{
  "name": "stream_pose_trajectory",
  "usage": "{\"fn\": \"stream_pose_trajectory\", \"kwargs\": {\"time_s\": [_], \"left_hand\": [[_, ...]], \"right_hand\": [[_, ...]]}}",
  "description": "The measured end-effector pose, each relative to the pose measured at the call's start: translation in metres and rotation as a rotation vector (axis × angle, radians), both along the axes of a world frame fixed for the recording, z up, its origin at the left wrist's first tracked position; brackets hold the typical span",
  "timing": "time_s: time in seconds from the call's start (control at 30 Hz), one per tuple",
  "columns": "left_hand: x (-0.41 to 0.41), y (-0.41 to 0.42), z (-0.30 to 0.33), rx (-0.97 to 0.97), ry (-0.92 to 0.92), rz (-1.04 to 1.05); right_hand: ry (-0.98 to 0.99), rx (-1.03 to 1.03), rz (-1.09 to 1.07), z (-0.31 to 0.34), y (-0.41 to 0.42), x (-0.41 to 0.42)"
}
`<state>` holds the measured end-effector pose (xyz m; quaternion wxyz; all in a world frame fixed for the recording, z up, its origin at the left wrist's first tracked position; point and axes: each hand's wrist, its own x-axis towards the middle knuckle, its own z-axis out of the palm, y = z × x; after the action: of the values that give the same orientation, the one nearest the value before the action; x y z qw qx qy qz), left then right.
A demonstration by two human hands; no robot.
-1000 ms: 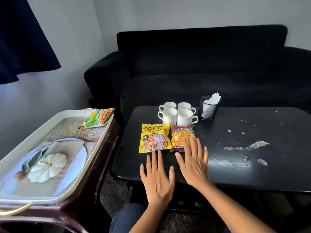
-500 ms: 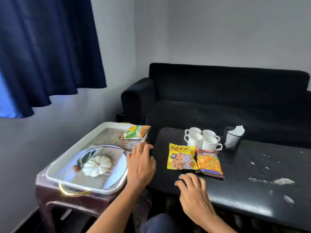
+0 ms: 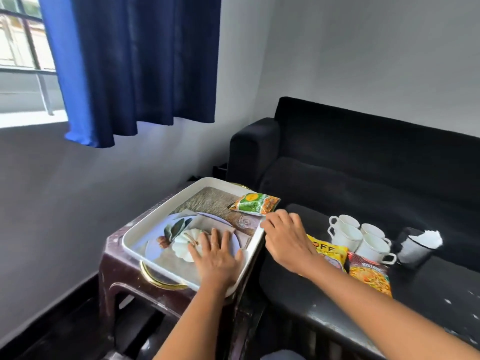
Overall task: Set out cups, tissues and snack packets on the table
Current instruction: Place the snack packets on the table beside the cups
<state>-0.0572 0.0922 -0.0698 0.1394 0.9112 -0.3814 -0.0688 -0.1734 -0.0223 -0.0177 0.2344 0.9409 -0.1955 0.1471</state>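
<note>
A green snack packet (image 3: 255, 204) lies on the far right corner of the white tray (image 3: 145, 224). My left hand (image 3: 217, 255) rests flat on the tray's pumpkin picture, fingers straight. My right hand (image 3: 287, 240) hovers over the tray's right rim just below the green packet, fingers loosely bent and holding nothing. On the black table (image 3: 428, 294) stand several white cups (image 3: 358, 237), a black mesh holder with tissues (image 3: 418, 245), a yellow packet (image 3: 328, 252) partly hidden by my right arm, and a red-orange mixture packet (image 3: 370, 276).
The tray sits on a dark brown plastic stool (image 3: 122, 279) to the left of the table. A black sofa (image 3: 363, 165) runs behind the table. A blue curtain (image 3: 135, 63) hangs over the window at upper left.
The view has swung left. My left hand has moved onto the tray's middle and flattened. My right hand has left the table's front edge and reached left to the tray's rim.
</note>
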Motion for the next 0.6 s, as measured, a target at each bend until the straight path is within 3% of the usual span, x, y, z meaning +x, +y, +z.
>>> {"fn": "stream_pose_trajectory", "kwargs": {"time_s": [0.37,0.6], "left_hand": [[0.001,0.000,-0.001,0.068,-0.008,-0.012],[0.001,0.000,-0.001,0.089,0.002,-0.017]], "right_hand": [[0.000,0.531,-0.356,0.008,-0.050,0.086],[-0.071,0.465,-0.275,-0.003,-0.036,0.080]]}}
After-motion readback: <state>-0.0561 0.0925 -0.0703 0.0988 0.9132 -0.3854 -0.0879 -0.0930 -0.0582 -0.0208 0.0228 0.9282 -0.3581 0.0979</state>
